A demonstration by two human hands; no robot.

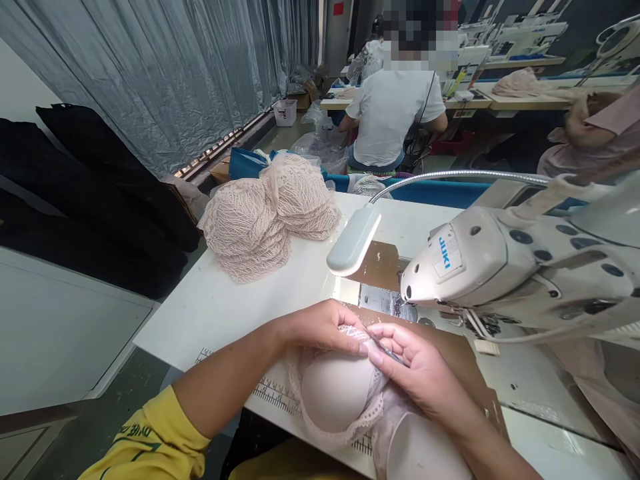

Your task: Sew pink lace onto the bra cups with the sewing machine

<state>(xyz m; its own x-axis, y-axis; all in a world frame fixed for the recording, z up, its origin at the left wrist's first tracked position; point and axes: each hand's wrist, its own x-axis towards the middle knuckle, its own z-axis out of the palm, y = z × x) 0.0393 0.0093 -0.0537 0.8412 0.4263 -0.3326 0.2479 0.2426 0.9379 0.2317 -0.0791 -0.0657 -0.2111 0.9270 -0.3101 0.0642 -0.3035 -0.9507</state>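
Left hand [327, 328]: thumb and fingers pinched together on the upper lace edge of the lace bra [373, 415], no gap we can see. Bra lies on our side of the hands, at the table's front edge. Long axis slopes from the left cup, under the left hand, down-right to the second cup beside the right forearm. Right hand [413, 357]: also pinched closed on that edge, thin dark strip [393, 353] at its fingers; can't tell what it is. Needle area [395, 305] sits just beyond the pinch, slightly right; we'd call the right hand nearer.

Surface, left to right: white table [200, 310], printed ruler [275, 395] along the near edge, 2 stacks of lace cups [245, 230] at the far left, lamp [353, 243], brown board [457, 353], JUKI sewing machine [465, 257].

Room: black cloth [115, 200] far left, grey curtain [200, 67], white bin [285, 113], person in a white top [395, 110] seated, back to us, pink sleeve [620, 107] far right.
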